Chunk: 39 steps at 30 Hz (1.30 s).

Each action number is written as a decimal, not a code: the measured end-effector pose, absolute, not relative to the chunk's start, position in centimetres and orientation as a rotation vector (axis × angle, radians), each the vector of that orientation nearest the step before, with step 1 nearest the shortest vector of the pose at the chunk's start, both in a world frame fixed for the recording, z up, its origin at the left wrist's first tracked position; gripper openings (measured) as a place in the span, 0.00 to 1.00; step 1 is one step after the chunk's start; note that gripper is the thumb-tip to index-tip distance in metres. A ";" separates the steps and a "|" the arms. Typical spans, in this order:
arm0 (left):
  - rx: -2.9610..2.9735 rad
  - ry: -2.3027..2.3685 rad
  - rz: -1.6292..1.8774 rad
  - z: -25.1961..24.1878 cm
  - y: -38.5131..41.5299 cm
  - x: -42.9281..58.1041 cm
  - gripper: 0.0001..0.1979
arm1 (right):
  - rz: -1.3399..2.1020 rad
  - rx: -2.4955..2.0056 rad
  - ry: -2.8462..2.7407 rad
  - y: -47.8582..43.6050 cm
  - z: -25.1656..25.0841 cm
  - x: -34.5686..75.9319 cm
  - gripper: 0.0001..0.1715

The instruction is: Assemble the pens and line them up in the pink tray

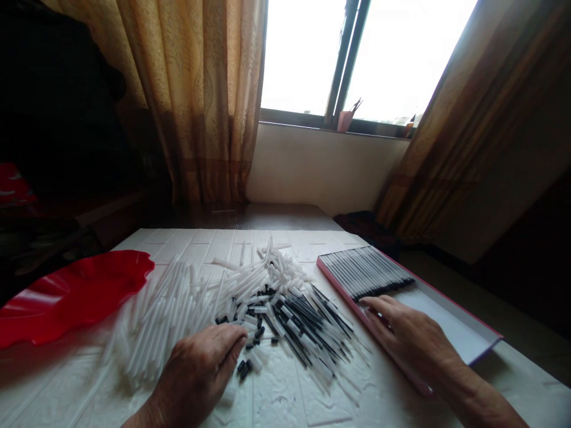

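Note:
My left hand (pixel 200 368) rests palm down on the white table (pixel 285 398), fingers curled together over the near edge of a pile of white pen tubes (pixel 165 315) and small black caps (pixel 244 367). What its fingertips pinch is hidden. My right hand (pixel 410 336) lies flat with fingers stretched out on the edge of a shallow pink-rimmed box (pixel 464 339), beside a neat row of assembled pens (pixel 361 270) inside it. Black pen refills (pixel 312 327) lie scattered between both hands.
A red wavy-edged bowl (pixel 75 291) sits at the table's left. Behind the table are tan curtains (pixel 196 107), a bright window (pixel 366 53) and a sill with a small pink holder (pixel 344 120). Dark furniture fills the left side.

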<state>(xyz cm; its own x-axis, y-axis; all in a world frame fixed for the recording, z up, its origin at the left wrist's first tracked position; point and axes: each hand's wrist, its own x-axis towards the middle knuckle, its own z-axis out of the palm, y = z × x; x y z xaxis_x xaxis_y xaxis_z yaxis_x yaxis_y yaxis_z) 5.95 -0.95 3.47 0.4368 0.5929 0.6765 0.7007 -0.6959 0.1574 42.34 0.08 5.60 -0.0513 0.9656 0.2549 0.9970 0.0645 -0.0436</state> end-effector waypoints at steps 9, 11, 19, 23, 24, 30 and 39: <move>-2.529 -1.162 -1.070 3.6 -0.8 6.1 0.20 | -0.140 -1.732 -2.376 0.5 7.4 35.8 0.14; -2.541 -1.164 -1.060 3.6 -0.9 6.1 0.20 | -0.113 -1.698 -2.421 0.8 7.8 34.4 0.13; -2.414 -1.238 -1.072 3.8 -0.1 4.9 0.19 | -0.035 -1.504 -2.555 2.3 8.9 29.3 0.13; -2.251 -1.310 -1.091 3.9 0.9 3.4 0.19 | -0.002 -1.411 -2.534 3.8 7.3 28.0 0.13; -2.222 -1.322 -1.088 3.9 1.1 3.1 0.18 | 0.003 -1.403 -2.525 4.1 6.8 27.9 0.13; -2.131 -1.479 -0.959 3.4 2.1 1.6 0.16 | 0.051 -1.363 -2.502 4.3 4.6 28.9 0.14; -2.207 -1.669 -0.644 1.2 2.2 1.7 0.11 | 0.081 -1.332 -2.462 4.3 4.3 29.4 0.14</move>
<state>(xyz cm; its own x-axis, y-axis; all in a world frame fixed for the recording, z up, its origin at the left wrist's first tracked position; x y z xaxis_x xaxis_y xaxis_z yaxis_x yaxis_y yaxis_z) 1.67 2.22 1.19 0.2251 0.8251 0.5182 0.9593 -0.2807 0.0302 29.35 4.29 4.28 -0.5029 0.8221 0.2670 0.8027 0.5587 -0.2085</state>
